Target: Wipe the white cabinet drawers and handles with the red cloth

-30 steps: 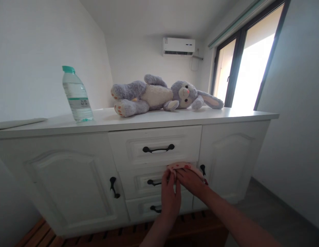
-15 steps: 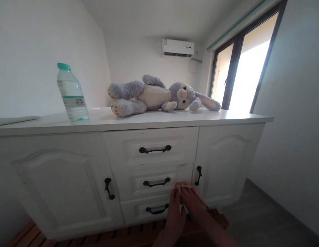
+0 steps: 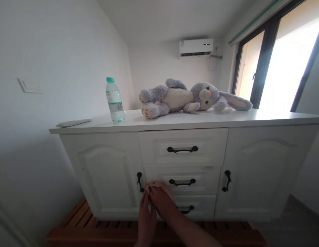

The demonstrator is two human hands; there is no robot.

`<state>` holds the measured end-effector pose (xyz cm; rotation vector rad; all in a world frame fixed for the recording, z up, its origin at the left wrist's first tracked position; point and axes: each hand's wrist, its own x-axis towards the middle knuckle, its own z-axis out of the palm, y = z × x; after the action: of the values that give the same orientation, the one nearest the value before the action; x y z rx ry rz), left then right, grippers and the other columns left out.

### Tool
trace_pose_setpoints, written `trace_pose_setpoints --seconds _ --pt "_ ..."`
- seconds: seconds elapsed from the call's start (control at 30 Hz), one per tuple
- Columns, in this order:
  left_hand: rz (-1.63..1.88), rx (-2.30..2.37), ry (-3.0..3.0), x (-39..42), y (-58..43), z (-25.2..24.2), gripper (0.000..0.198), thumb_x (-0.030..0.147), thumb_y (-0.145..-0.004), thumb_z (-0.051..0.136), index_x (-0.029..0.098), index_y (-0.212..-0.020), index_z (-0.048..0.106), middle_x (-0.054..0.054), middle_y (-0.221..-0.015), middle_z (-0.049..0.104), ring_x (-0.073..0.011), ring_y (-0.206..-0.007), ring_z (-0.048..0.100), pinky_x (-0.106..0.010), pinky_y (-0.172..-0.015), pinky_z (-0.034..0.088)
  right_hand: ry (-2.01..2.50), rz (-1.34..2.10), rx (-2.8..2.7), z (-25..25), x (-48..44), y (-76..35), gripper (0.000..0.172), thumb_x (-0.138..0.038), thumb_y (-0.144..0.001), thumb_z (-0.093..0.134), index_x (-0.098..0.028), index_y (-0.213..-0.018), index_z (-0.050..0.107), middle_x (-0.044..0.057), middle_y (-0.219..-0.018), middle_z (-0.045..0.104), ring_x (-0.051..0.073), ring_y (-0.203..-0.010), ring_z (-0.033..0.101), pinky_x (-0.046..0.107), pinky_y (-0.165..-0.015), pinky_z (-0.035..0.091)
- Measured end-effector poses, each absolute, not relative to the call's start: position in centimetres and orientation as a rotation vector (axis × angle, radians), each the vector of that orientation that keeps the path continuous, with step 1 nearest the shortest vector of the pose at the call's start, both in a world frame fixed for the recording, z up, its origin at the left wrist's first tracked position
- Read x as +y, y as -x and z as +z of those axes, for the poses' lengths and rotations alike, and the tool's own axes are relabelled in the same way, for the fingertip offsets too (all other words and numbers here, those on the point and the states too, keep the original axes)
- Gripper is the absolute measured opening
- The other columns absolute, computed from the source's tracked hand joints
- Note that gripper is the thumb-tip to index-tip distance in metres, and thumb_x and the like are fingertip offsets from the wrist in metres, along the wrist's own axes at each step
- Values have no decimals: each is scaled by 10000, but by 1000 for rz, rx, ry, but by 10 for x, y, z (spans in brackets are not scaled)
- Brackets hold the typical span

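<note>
Flat pad [image 3: 73, 122] sits at the far left of the white cabinet [image 3: 102, 171] top, then a water bottle [image 3: 114, 100], then a stuffed bunny [image 3: 190, 98] lying on its side. Low down in front of the drawers, left hand [image 3: 146, 214] and right hand [image 3: 161, 204] are pressed together, both grips closed on a small pink spotted cloth [image 3: 154, 185], mostly hidden by the fingers. Air conditioner [image 3: 195, 47] on the far wall, window [image 3: 285, 65] right.

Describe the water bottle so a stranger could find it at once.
Start at the white cabinet against the wall. On its top, left of the grey plush rabbit that lies there, stands the water bottle: the only upright thing there, clear plastic with a green cap.
</note>
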<state>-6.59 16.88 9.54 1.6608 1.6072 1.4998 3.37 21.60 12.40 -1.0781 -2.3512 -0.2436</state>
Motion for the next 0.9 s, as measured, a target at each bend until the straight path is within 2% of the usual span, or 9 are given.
trace_pose_setpoints --seconds 0.1,0.2,0.33,0.43,0.53,0.6,0.73,0.8,0.9 --pt "1662 1539 -1745 166 59 144 530 264 -905 483 213 -1432 493 -155 -1552 492 -273 -1465 409 -513 -1226 321 1150 -290 -2282 177 211 -46 430 -94 -917 532 -77 -1346 535 157 -1305 633 238 -1184 602 363 -1038 497" --pt "1689 1501 -1833 166 48 164 539 277 -923 470 213 -1458 466 -148 -1582 455 -262 -1485 375 -501 -1230 318 1162 -385 -2269 199 201 -65 459 -183 -945 535 -107 -1397 500 163 -1363 595 267 -1239 563 417 -1035 496" --pt "1561 1443 -1934 173 27 140 481 217 -907 452 194 -1373 569 -157 -1491 565 -285 -1424 468 -528 -1192 389 1206 -495 -2365 179 188 -97 455 -209 -925 569 -100 -1365 533 168 -1280 643 290 -1163 599 460 -981 516" --pt "1468 1381 -2088 175 -1 133 534 132 -872 433 171 -1393 546 -159 -1477 579 -284 -1417 475 -533 -1186 403 1288 -505 -2263 165 177 -129 457 -266 -931 569 -144 -1371 541 141 -1288 646 293 -1191 579 480 -1033 483" --pt "1292 1262 -2271 172 -40 153 634 61 -801 440 158 -1424 510 -146 -1467 592 -285 -1398 491 -521 -1197 394 1353 -484 -2146 167 162 -168 530 -279 -942 552 -150 -1449 465 146 -1361 606 282 -1282 521 479 -1114 420" --pt "1153 1147 -2368 169 -68 171 676 53 -766 462 140 -1436 493 -155 -1467 590 -295 -1375 510 -510 -1195 398 1412 -466 -2101 169 152 -197 548 -247 -936 555 -115 -1457 446 163 -1335 614 275 -1271 529 472 -1125 414" --pt "1010 948 -2429 163 -110 184 682 86 -786 472 109 -1467 433 -173 -1496 554 -308 -1367 507 -519 -1194 392 1513 -526 -2031 156 143 -246 553 -186 -923 556 -105 -1456 433 173 -1327 606 298 -1289 518 520 -1111 432" --pt "985 909 -2419 160 -118 177 665 91 -812 450 82 -1475 409 -190 -1516 527 -312 -1396 476 -529 -1208 367 1496 -615 -2009 138 145 -258 593 -172 -925 546 -97 -1489 379 186 -1356 586 308 -1312 505 535 -1099 450" --pt "968 848 -2400 156 -118 162 673 79 -837 409 73 -1507 345 -199 -1584 434 -292 -1477 373 -526 -1238 317 1465 -757 -1926 103 153 -259 690 -143 -939 488 -68 -1563 204 232 -1442 514 330 -1379 452 545 -1082 479"
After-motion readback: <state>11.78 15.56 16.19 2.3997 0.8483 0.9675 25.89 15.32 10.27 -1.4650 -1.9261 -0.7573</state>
